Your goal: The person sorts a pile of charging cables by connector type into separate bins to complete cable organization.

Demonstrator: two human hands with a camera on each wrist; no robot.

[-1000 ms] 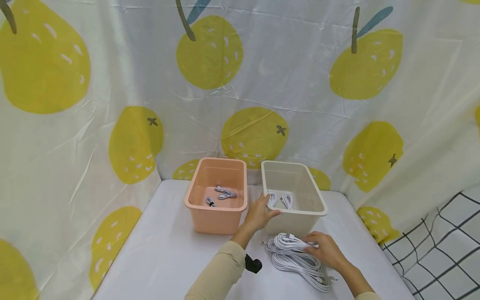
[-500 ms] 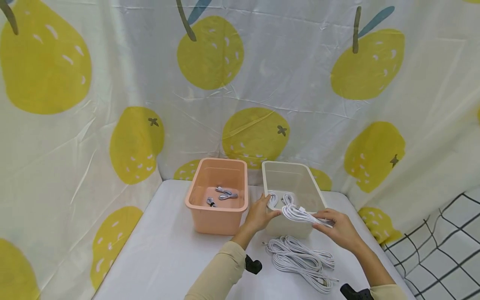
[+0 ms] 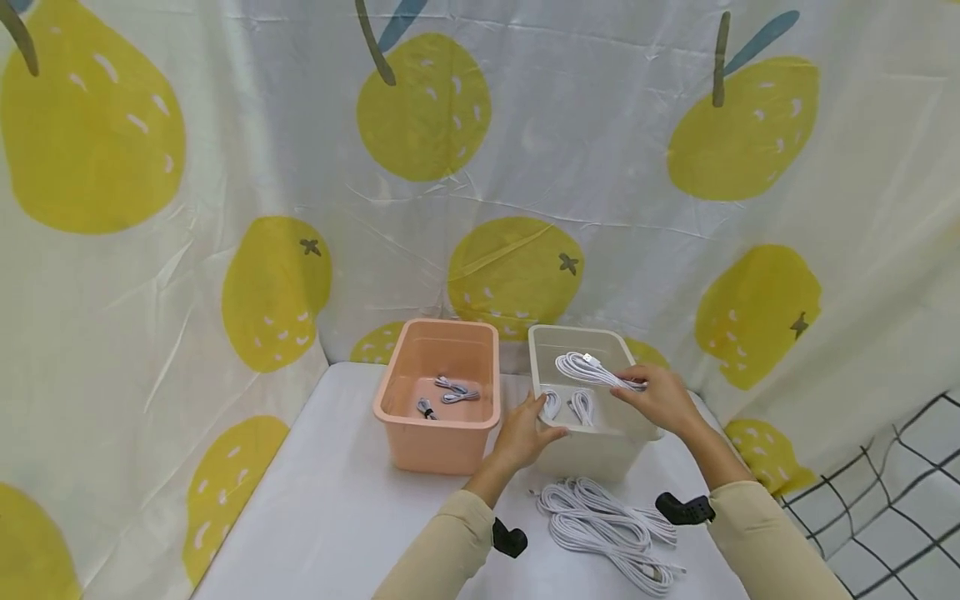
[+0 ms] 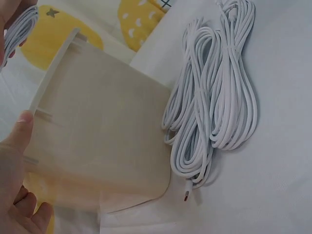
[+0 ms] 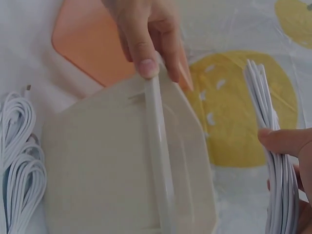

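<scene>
Placement is under way: right hand (image 3: 660, 400) pinches a coiled white cable (image 3: 592, 369) above the cream bin (image 3: 609, 439), left hand (image 3: 522, 433) clasping its near-left rim; lowering and releasing seems next.

Left bin (image 3: 437, 417) peach-pink holding grey cables (image 3: 450, 390); right bin (image 3: 600, 446) off-white holding white cable coils (image 3: 567, 406); near cable pile (image 3: 607, 529) white on white tabletop (image 3: 330, 508); backdrop (image 3: 480, 167) white with yellow fruit print; sleeves (image 3: 442, 554) beige.

A pink bin (image 3: 438, 398) holding small grey cables (image 3: 453, 390) stands before a pear-print curtain (image 3: 225, 167).
</scene>
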